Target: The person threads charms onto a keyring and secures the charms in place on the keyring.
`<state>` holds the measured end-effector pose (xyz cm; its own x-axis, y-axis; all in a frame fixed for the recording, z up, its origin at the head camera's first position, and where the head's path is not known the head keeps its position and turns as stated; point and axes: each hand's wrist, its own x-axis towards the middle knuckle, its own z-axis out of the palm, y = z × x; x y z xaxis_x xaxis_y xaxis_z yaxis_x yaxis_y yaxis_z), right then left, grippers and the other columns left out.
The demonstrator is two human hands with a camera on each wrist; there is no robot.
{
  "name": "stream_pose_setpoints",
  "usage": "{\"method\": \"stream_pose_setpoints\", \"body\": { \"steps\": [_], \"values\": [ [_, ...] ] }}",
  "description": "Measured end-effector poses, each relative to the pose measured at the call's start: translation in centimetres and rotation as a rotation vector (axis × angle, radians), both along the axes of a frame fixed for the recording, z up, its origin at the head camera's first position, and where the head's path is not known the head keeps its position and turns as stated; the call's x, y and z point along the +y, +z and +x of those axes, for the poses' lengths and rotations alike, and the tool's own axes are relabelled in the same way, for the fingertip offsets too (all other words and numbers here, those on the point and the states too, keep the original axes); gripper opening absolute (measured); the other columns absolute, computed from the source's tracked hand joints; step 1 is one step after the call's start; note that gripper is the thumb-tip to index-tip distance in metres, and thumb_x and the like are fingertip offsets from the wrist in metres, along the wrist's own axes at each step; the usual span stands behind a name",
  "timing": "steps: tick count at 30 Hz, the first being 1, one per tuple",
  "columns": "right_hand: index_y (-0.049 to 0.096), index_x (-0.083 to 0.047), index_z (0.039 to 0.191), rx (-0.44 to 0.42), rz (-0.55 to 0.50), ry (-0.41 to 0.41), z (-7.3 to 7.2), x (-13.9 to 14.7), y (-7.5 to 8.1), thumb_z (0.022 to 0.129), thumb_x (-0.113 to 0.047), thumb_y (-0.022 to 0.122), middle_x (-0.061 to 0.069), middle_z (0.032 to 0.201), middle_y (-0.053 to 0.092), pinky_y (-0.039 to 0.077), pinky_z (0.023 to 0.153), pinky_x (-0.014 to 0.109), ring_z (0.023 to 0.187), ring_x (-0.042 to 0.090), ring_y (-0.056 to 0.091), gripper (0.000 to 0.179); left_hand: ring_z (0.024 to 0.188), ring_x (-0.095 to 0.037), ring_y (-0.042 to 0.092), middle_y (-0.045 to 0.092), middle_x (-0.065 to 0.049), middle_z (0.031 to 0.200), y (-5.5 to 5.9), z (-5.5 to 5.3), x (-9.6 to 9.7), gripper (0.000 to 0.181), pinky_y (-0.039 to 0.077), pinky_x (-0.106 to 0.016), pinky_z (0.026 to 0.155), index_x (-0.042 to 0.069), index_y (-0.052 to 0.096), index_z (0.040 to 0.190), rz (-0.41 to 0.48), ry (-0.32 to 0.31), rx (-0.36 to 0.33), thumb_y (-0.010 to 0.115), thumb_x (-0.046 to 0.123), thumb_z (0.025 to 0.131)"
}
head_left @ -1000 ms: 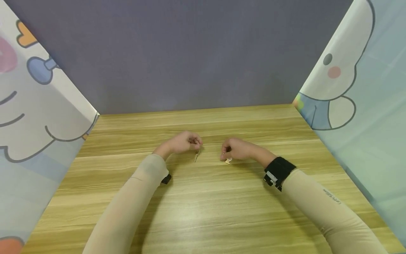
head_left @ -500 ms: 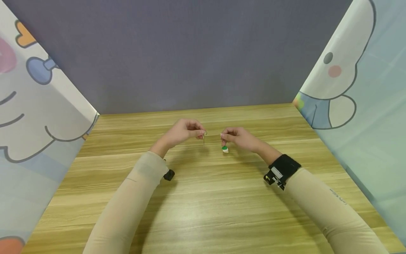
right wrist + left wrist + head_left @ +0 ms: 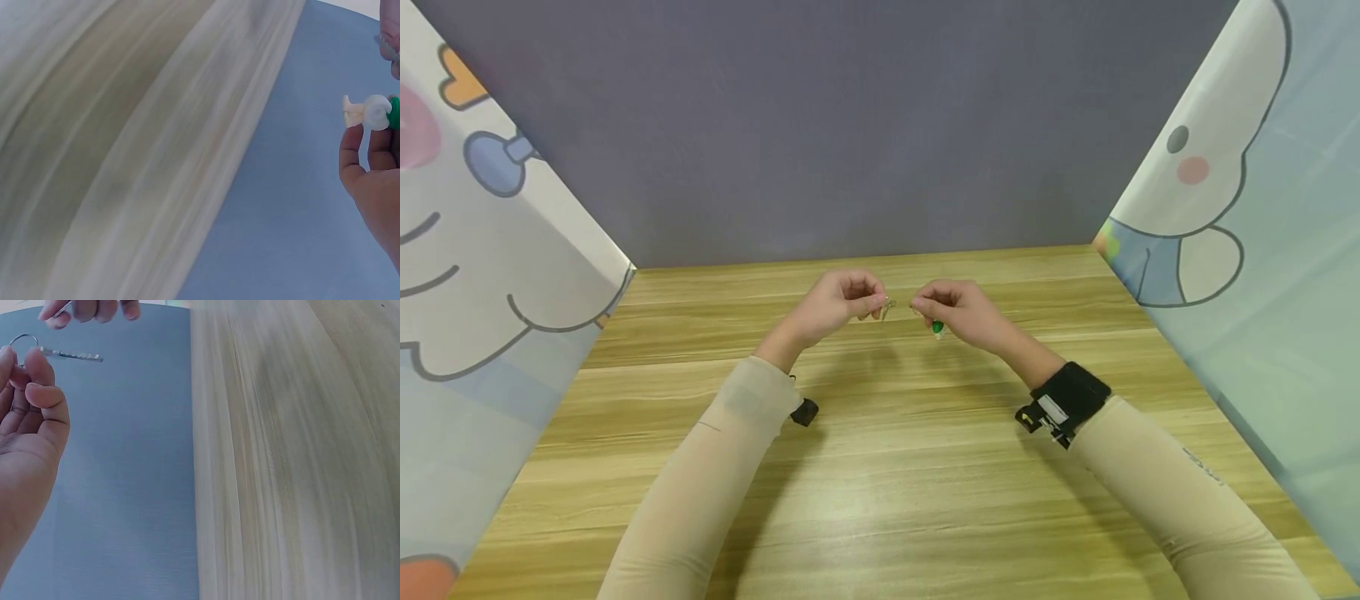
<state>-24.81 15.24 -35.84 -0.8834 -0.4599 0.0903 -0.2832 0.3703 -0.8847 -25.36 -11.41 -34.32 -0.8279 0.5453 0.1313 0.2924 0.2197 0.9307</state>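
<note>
My left hand (image 3: 838,304) pinches a thin metal key ring (image 3: 25,335) between thumb and fingertip. From that ring a small toothed key (image 3: 72,355) sticks out sideways in the left wrist view. Facing it at the same height, my right hand (image 3: 962,310) pinches the top end of a small charm, hidden by the fingers in part. The charm (image 3: 377,112) has a white round part, a cream part and a green band. A short gap separates the two hands, both raised over the wooden table (image 3: 880,467).
A dark grey panel (image 3: 865,133) stands behind the table's far edge. Cartoon-printed panels flank it at left (image 3: 550,275) and right (image 3: 1262,350). A black camera strap (image 3: 1071,398) wraps the right wrist.
Both hands have risen from near the tabletop, away from me, bringing the key on its ring and the charm up with them. The key ring and the right fingertips now sit closer together.
</note>
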Motion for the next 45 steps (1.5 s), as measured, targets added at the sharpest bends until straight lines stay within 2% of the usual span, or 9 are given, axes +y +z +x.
{"method": "stream_pose_setpoints", "body": {
  "steps": [4,8,13,18,25,29,34,37,45],
  "values": [
    [0.077,-0.011,0.119,0.01,-0.014,-0.023,0.3,-0.3,0.4,0.109,-0.031,0.064,0.016,0.087,0.068,0.045,0.06,0.029,0.068,0.018,0.056,0.026,0.079,-0.02,0.062,0.068,-0.012,0.091,0.1,0.0,0.2,0.015,0.051,-0.028,0.073,-0.001,0.067,0.108,0.032,-0.004,-0.014,0.06,0.013,0.11],
    [0.078,-0.011,0.121,0.037,-0.036,-0.047,0.5,-0.6,0.6,0.108,-0.03,0.066,0.011,0.086,0.069,0.041,0.058,0.027,0.066,0.018,0.053,0.026,0.083,-0.023,0.065,0.071,-0.006,0.093,0.1,0.0,0.3,0.016,0.053,-0.028,0.074,-0.003,0.067,0.111,0.078,-0.013,-0.033,0.059,0.012,0.11],
    [0.077,-0.006,0.126,0.09,-0.076,-0.054,0.7,-1.0,0.8,0.107,-0.023,0.067,0.002,0.082,0.068,0.045,0.06,0.027,0.07,0.018,0.059,0.028,0.084,-0.022,0.065,0.073,-0.003,0.096,0.1,0.2,0.3,0.015,0.055,-0.03,0.075,0.0,0.068,0.111,0.118,-0.027,-0.037,0.06,0.013,0.11],
    [0.078,-0.008,0.125,0.095,-0.103,-0.059,1.0,-1.4,1.1,0.106,-0.02,0.069,0.008,0.083,0.069,0.049,0.061,0.026,0.071,0.016,0.061,0.024,0.083,-0.02,0.063,0.074,-0.001,0.097,0.0,0.3,0.5,0.013,0.055,-0.029,0.076,-0.001,0.067,0.111,0.143,-0.061,-0.028,0.058,0.009,0.11],
    [0.079,-0.008,0.117,0.122,-0.094,-0.068,1.2,-1.5,1.2,0.106,-0.022,0.068,0.017,0.088,0.069,0.047,0.058,0.026,0.073,0.016,0.06,0.021,0.089,-0.02,0.065,0.075,-0.008,0.107,-0.2,0.5,0.8,0.013,0.056,-0.033,0.082,0.004,0.07,0.113,0.074,-0.07,-0.017,0.063,0.014,0.109],
    [0.081,-0.009,0.113,0.301,-0.03,-0.06,1.3,-1.4,1.0,0.105,-0.019,0.07,0.01,0.089,0.074,0.049,0.062,0.03,0.077,0.016,0.061,0.017,0.099,-0.022,0.067,0.073,-0.014,0.116,-0.1,0.6,0.9,0.017,0.058,-0.038,0.092,0.009,0.074,0.116,-0.027,-0.052,0.013,0.065,0.022,0.108],
    [0.082,-0.004,0.106,0.718,-0.006,0.01,1.1,-1.4,0.6,0.096,-0.001,0.076,0.009,0.091,0.08,0.052,0.069,0.032,0.076,0.016,0.065,0.012,0.1,-0.024,0.069,0.073,-0.014,0.112,0.2,0.7,1.0,0.02,0.058,-0.041,0.093,0.008,0.076,0.117,-0.063,-0.048,0.067,0.065,0.023,0.108],
    [0.082,-0.002,0.102,0.895,-0.02,0.035,0.9,-1.5,0.4,0.09,0.006,0.079,0.008,0.082,0.078,0.05,0.066,0.031,0.07,0.017,0.063,0.015,0.099,-0.023,0.07,0.075,-0.016,0.111,0.3,0.8,1.0,0.02,0.06,-0.045,0.095,0.007,0.077,0.116,-0.055,-0.07,0.087,0.065,0.021,0.108],
    [0.082,-0.001,0.101,0.97,-0.029,0.036,0.8,-1.5,0.1,0.092,0.004,0.079,0.009,0.078,0.076,0.05,0.069,0.037,0.07,0.02,0.064,0.011,0.098,-0.026,0.072,0.076,-0.022,0.105,0.7,0.9,1.2,0.023,0.06,-0.038,0.092,0.001,0.078,0.113,-0.053,-0.097,0.115,0.063,0.018,0.109]
  ]
}}
